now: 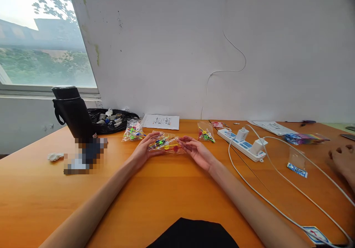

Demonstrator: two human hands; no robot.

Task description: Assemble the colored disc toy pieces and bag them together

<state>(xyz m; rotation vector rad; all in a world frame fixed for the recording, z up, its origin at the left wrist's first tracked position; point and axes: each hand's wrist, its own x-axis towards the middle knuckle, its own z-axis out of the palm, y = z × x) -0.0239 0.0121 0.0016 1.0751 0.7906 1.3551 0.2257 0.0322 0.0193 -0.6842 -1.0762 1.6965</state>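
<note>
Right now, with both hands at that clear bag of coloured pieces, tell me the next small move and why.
Probably close both hands on the bag and lift it slightly. The left hand and right hand flank its ends with fingers loose, and it lies flat on the table, not yet gripped.

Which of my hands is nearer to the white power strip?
Right. Your right hand lies just left of the power strip, at the packet of colourful pieces; your left hand is beyond that packet, farther away.
</note>
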